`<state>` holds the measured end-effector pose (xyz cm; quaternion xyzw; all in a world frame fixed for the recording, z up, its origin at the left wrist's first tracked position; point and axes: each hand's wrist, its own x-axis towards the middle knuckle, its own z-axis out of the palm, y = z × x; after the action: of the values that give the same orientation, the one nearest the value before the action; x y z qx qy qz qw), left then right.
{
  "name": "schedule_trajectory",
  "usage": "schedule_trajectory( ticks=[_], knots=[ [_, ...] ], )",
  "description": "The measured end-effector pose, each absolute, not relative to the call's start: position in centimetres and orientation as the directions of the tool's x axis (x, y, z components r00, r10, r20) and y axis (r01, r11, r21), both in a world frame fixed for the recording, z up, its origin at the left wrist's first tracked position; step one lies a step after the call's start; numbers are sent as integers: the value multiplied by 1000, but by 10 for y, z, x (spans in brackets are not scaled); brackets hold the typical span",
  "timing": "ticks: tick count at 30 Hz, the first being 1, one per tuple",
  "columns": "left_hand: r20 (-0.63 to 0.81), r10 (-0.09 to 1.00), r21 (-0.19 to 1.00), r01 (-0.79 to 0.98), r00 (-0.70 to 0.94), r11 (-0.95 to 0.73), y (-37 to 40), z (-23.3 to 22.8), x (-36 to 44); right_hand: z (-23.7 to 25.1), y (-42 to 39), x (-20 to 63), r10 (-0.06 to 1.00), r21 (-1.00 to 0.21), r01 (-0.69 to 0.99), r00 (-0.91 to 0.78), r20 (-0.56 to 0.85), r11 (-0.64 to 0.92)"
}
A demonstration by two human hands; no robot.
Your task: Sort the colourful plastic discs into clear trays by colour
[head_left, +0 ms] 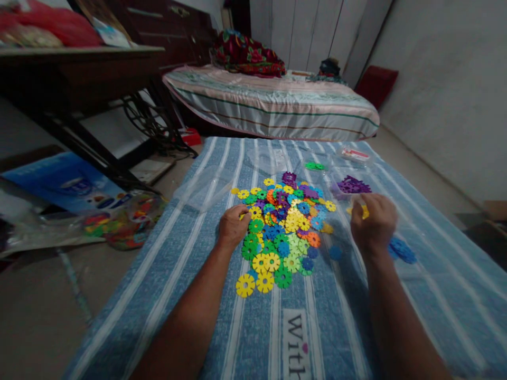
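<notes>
A mixed pile of notched, flower-shaped plastic discs in yellow, green, blue, orange and purple lies spread on the striped cloth. My left hand is at the pile's left edge, fingers pinched, with a bit of yellow disc showing at the fingertips. To the right of the pile, my right hand is closed, and a yellow disc shows at its fingers. Just behind that hand stands a clear tub of purple discs. Blue discs lie to its right.
Green discs sit in a clear container at the back, beside another clear box. A transparent lid or tray lies at the left. Beyond the table is a bed; a treadle sewing table stands left.
</notes>
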<state>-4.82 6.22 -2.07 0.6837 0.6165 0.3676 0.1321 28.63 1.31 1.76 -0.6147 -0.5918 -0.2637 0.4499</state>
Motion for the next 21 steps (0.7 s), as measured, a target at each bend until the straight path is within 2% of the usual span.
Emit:
schedule_trajectory(
  ticks=[5,8,11,15,21],
  knots=[
    [340,940,639,741,-32,-206,61,-20,-48,-1,-4,220,640,-283,799,-159,752,531],
    [345,938,640,738,-30,-212,61,-20,-47,-3,-17,184,678,-281,685,-417,606,672],
    [349,937,637,740,-27,-216,60,-20,-47,1,-27,166,686,-270,644,-577,443,716],
    [348,937,636,741,-29,-213,59,-20,-46,6,-33,158,686,-262,635,-659,308,727],
    [339,941,626,750,-16,-213,59,-20,-46,1,-34,157,674,-312,597,-639,372,739]
  ],
)
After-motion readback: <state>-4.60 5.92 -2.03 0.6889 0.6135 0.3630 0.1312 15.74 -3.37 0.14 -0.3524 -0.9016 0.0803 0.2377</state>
